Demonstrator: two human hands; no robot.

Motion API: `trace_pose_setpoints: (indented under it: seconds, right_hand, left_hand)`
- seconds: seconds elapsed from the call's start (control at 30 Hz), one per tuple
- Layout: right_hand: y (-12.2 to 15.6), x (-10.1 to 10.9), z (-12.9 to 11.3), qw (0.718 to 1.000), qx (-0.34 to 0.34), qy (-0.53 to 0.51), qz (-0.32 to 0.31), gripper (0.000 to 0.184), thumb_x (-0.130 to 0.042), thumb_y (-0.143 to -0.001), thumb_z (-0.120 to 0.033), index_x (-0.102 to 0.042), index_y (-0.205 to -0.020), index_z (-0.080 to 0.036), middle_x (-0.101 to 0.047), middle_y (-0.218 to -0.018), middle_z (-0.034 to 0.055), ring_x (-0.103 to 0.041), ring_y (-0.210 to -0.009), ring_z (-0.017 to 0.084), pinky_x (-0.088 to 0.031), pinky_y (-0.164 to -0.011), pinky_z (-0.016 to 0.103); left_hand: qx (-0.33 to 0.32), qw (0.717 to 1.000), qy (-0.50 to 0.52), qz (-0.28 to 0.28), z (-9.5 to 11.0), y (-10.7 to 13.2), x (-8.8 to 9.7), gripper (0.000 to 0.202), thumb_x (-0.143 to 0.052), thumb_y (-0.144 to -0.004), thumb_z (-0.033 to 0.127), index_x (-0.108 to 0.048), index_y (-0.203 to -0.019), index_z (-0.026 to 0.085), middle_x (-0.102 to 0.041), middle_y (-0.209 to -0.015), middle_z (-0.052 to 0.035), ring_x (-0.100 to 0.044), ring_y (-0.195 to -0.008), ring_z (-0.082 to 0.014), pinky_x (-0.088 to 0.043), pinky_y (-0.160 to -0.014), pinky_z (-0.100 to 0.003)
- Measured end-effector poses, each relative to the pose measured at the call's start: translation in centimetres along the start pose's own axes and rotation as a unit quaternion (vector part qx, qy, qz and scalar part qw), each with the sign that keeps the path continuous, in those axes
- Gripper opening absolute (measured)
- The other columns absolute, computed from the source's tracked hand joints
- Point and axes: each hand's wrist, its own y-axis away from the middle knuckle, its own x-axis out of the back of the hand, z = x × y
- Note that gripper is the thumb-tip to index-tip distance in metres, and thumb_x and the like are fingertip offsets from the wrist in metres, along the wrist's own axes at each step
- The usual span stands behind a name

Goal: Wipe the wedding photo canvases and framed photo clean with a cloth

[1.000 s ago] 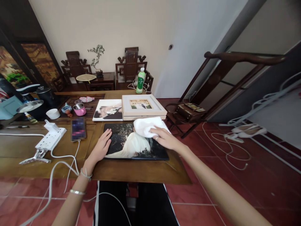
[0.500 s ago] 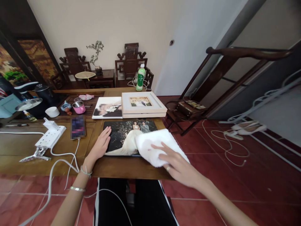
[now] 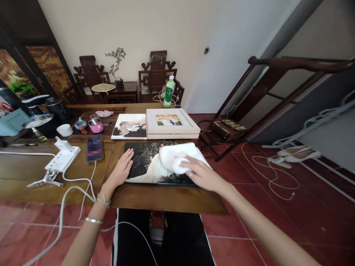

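Note:
A dark photo print [image 3: 144, 168] lies flat on the wooden table [image 3: 155, 197] in front of me. My left hand [image 3: 121, 173] rests flat on its left edge, fingers stretched out. My right hand [image 3: 202, 174] presses a white cloth [image 3: 177, 157] onto the right part of the print, fingers bent over the cloth. The cloth hides the print's upper right corner.
Behind the print lie a second photo [image 3: 129, 126] and a pale framed picture [image 3: 170, 123]. A phone [image 3: 94, 148], a white power strip [image 3: 62, 159] with cables, a pink pot [image 3: 95, 126] and a green bottle [image 3: 168, 92] stand on the table. Wooden chairs [image 3: 158, 75] and a rack [image 3: 277, 96] surround it.
My right hand swept the cloth down to the print's lower right, then back up to its middle right. My left hand has stayed on the left edge.

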Motion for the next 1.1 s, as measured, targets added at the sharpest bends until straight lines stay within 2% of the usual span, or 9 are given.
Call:
trace_pose_setpoints:
  seconds: [0.17, 0.27, 0.37, 0.47, 0.6, 0.73, 0.83, 0.93, 1.1]
  right_hand:
    - [-4.6, -0.1, 2.7, 1.0, 0.009, -0.014, 0.014, 0.039, -0.041, -0.077, -0.015, -0.064, -0.108, -0.021, -0.068, -0.098, 0.0079, -0.059, -0.1, 0.03, -0.046, -0.088, 0.045]
    - [-5.6, -0.1, 3.2, 1.0, 0.009, -0.016, 0.02, 0.039, -0.041, -0.076, -0.015, -0.064, -0.107, -0.022, -0.069, -0.095, 0.0073, -0.06, -0.097, 0.03, -0.046, -0.087, 0.045]
    - [-5.5, -0.3, 3.0, 1.0, 0.003, -0.014, 0.027, 0.039, -0.039, -0.077, -0.015, -0.064, -0.106, -0.021, -0.068, -0.098, 0.0081, -0.059, -0.105, 0.031, -0.045, -0.09, 0.048]
    - [-4.1, -0.7, 1.8, 0.999, 0.009, -0.014, 0.027, 0.037, -0.038, -0.076, -0.013, -0.063, -0.102, -0.019, -0.066, -0.111, 0.0102, -0.055, -0.115, 0.031, -0.039, -0.099, 0.053]
    - [-0.1, -0.9, -1.1, 0.999, 0.029, -0.018, 0.013, 0.029, -0.041, -0.073, -0.01, -0.062, -0.088, -0.021, -0.057, -0.131, 0.01, -0.043, -0.129, 0.029, -0.032, -0.107, 0.055]
    - [4.2, -0.4, -4.2, 0.997, 0.066, -0.018, -0.036, 0.024, -0.043, -0.073, -0.007, -0.059, -0.082, -0.022, -0.049, -0.14, 0.01, -0.036, -0.134, 0.027, -0.024, -0.112, 0.056]
    - [5.5, 0.2, -5.2, 0.993, 0.086, -0.017, -0.075, 0.025, -0.044, -0.073, -0.005, -0.059, -0.082, -0.023, -0.051, -0.138, 0.0073, -0.032, -0.136, 0.025, -0.022, -0.114, 0.055]
    - [4.5, 0.1, -4.6, 0.994, 0.083, -0.02, -0.065, 0.029, -0.044, -0.072, -0.004, -0.061, -0.085, -0.023, -0.052, -0.137, 0.0086, -0.035, -0.135, 0.025, -0.024, -0.113, 0.055]
    - [-0.2, -0.9, -1.8, 0.997, 0.077, -0.01, -0.009, 0.028, -0.046, -0.073, -0.007, -0.063, -0.091, -0.02, -0.051, -0.137, 0.014, -0.034, -0.135, 0.028, -0.018, -0.111, 0.061]
  left_hand:
    - [0.003, 1.0, 0.005, 0.0, 0.1, 0.0, 0.0, 0.045, -0.031, -0.097, 0.031, -0.044, -0.138, 0.016, -0.038, -0.149, -0.0098, -0.027, -0.141, -0.0208, -0.022, -0.116, -0.046]
    - [0.006, 1.0, 0.004, -0.001, 0.2, 0.0, 0.0, 0.046, -0.03, -0.097, 0.031, -0.044, -0.137, 0.013, -0.038, -0.148, -0.0118, -0.027, -0.141, -0.0211, -0.022, -0.117, -0.045]
    - [0.004, 1.0, 0.006, 0.0, 0.2, 0.1, 0.0, 0.046, -0.03, -0.097, 0.031, -0.044, -0.137, 0.012, -0.038, -0.148, -0.0122, -0.027, -0.141, -0.0202, -0.021, -0.117, -0.044]
    - [0.003, 1.0, 0.012, 0.003, 0.0, 0.1, -0.2, 0.046, -0.03, -0.097, 0.031, -0.044, -0.137, 0.012, -0.037, -0.149, -0.0122, -0.027, -0.141, -0.0199, -0.022, -0.117, -0.044]
    - [0.007, 1.0, 0.013, 0.008, 0.0, 0.1, -0.3, 0.046, -0.03, -0.097, 0.031, -0.044, -0.137, 0.013, -0.037, -0.149, -0.0119, -0.027, -0.141, -0.021, -0.022, -0.117, -0.046]
    - [0.004, 1.0, 0.005, 0.008, 0.0, 0.1, -0.4, 0.045, -0.031, -0.097, 0.029, -0.043, -0.137, 0.015, -0.038, -0.149, -0.0108, -0.028, -0.141, -0.021, -0.022, -0.116, -0.046]
    - [0.002, 1.0, -0.003, 0.005, 0.0, 0.1, -0.5, 0.045, -0.031, -0.097, 0.029, -0.043, -0.137, 0.014, -0.038, -0.149, -0.0113, -0.027, -0.141, -0.0211, -0.023, -0.117, -0.046]
    - [-0.001, 1.0, -0.003, 0.011, 0.0, 0.1, -0.4, 0.045, -0.031, -0.097, 0.029, -0.044, -0.138, 0.016, -0.038, -0.149, -0.0096, -0.028, -0.141, -0.0214, -0.023, -0.116, -0.047]
    - [0.0, 1.0, -0.007, 0.002, 0.2, 0.1, -0.1, 0.045, -0.031, -0.097, 0.03, -0.043, -0.138, 0.015, -0.037, -0.149, -0.0102, -0.028, -0.141, -0.0213, -0.024, -0.116, -0.046]
